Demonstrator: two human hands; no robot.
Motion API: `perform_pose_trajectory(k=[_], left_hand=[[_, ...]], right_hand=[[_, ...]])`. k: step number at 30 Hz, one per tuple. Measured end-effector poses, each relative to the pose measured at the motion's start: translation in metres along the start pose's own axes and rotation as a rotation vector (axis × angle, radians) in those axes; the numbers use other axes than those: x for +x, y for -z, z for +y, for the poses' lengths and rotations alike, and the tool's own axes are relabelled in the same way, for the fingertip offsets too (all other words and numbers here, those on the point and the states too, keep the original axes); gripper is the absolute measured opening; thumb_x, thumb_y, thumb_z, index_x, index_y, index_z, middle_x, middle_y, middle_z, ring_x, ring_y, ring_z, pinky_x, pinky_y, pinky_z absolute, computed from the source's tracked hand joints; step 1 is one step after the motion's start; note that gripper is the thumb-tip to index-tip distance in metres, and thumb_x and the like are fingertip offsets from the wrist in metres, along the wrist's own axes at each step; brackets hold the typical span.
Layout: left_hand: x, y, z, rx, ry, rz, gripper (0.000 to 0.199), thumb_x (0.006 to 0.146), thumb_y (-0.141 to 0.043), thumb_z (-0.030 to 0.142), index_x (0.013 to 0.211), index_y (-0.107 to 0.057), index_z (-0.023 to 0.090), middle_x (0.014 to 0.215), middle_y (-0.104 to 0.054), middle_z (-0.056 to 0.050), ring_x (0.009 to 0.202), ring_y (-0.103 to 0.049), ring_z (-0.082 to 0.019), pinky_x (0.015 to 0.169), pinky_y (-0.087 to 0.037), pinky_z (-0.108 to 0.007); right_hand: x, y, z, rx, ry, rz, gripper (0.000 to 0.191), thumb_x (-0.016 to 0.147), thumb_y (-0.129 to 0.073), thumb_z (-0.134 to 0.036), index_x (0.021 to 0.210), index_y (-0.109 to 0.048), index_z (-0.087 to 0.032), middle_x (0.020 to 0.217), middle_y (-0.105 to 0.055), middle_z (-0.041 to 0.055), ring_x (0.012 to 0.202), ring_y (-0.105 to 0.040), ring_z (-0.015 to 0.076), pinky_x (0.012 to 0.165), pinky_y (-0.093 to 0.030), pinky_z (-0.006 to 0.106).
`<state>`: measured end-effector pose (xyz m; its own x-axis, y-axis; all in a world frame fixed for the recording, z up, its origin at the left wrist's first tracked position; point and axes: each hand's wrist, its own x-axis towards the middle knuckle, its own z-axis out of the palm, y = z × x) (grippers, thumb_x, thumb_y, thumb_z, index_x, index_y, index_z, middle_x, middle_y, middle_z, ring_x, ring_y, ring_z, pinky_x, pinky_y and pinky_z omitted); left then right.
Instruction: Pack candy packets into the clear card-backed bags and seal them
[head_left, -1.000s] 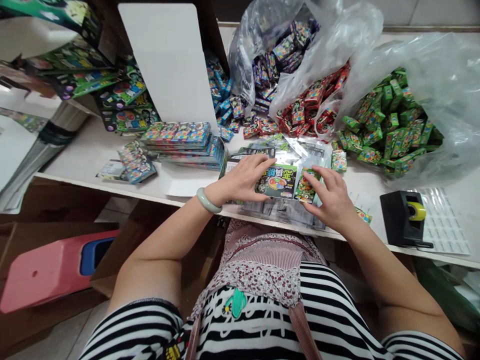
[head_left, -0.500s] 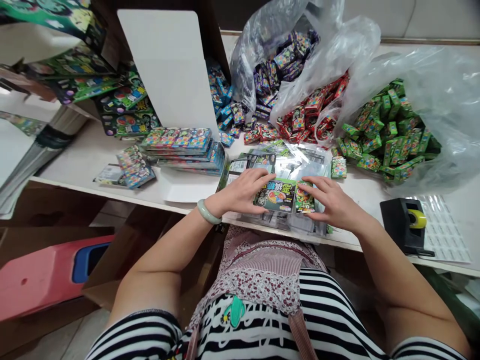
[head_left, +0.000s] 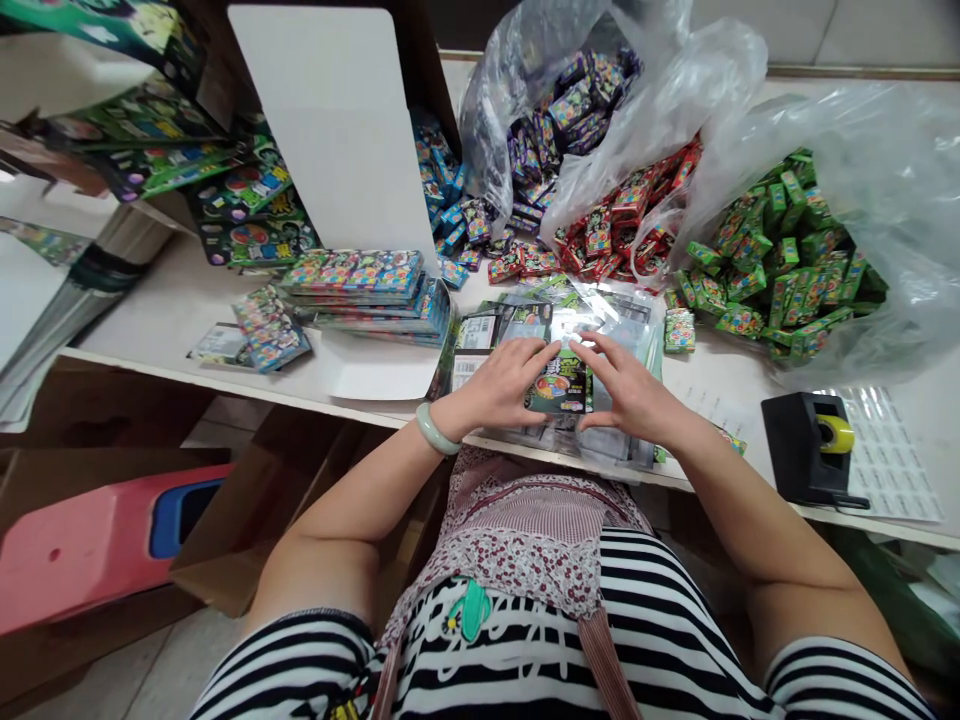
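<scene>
A black and green printed card (head_left: 564, 386) lies between my two hands, over a pile of clear plastic sleeves (head_left: 626, 325) at the table's front edge. My left hand (head_left: 501, 385) holds its left part, thumb at the lower edge and fingers at the upper. My right hand (head_left: 624, 385) is on its right edge, thumb low and fingertips high. Parts of the card are hidden under the fingers. The fingertips of both hands nearly meet above it. Dark printed sleeves with white labels (head_left: 474, 335) stick out left of the pile.
Behind are clear bags of purple (head_left: 574, 115), red (head_left: 631, 205) and green packets (head_left: 795, 260). Stacked colourful packs (head_left: 360, 280) and an upright white box flap (head_left: 337, 140) stand left. A tape dispenser (head_left: 802, 450) and label sheet (head_left: 892, 450) are right.
My right hand has moved left, closer to my left hand, and the card's right part is now more covered. A small green-edged piece now shows beside my right forearm.
</scene>
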<state>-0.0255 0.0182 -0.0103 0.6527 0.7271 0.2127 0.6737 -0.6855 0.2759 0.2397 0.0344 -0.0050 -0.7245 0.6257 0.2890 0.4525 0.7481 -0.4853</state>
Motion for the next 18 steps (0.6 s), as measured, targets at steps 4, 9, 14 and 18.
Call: perform_pose_trajectory(k=[4,9,14,18], left_hand=[[-0.002,-0.003,0.003,-0.013,0.098,0.076,0.101,0.073,-0.075,0.048,0.153,-0.026,0.012,0.136,-0.049,-0.022,0.125,-0.050,-0.039,0.105,-0.043,-0.054],[-0.005,-0.003,0.003,-0.070,0.154,0.124,0.102,0.072,-0.076,0.050,0.153,-0.027,0.010,0.135,-0.050,-0.022,0.125,-0.051,-0.038,0.106,-0.044,-0.053],[-0.020,0.010,0.006,-0.101,0.202,0.218,0.108,0.072,-0.077,0.053,0.156,-0.020,0.016,0.135,-0.049,-0.020,0.125,-0.051,-0.037,0.106,-0.045,-0.053],[-0.030,0.018,0.009,-0.117,0.205,0.249,0.108,0.074,-0.075,0.055,0.157,-0.017,0.016,0.135,-0.049,-0.020,0.125,-0.052,-0.036,0.106,-0.046,-0.052]], right_hand=[[-0.004,-0.018,-0.009,-0.011,-0.094,0.182,0.083,0.087,-0.066,-0.054,0.155,-0.028,-0.026,0.136,-0.057,0.0153,0.136,-0.046,0.0365,0.115,-0.033,0.061],[0.015,-0.017,-0.003,0.117,-0.142,0.283,0.046,0.097,-0.052,-0.042,0.140,-0.051,-0.026,0.121,-0.070,0.0105,0.127,-0.056,0.0312,0.113,-0.033,0.060],[0.120,-0.021,0.051,0.151,-0.306,0.268,0.029,0.093,-0.055,-0.039,0.109,-0.071,-0.020,0.107,-0.074,0.0085,0.100,-0.068,0.0241,0.094,-0.051,0.040],[0.227,-0.048,0.078,-0.126,-0.443,-0.035,0.032,0.095,-0.055,-0.033,0.115,-0.071,-0.014,0.125,-0.068,0.0168,0.119,-0.059,0.0275,0.105,-0.041,0.039]])
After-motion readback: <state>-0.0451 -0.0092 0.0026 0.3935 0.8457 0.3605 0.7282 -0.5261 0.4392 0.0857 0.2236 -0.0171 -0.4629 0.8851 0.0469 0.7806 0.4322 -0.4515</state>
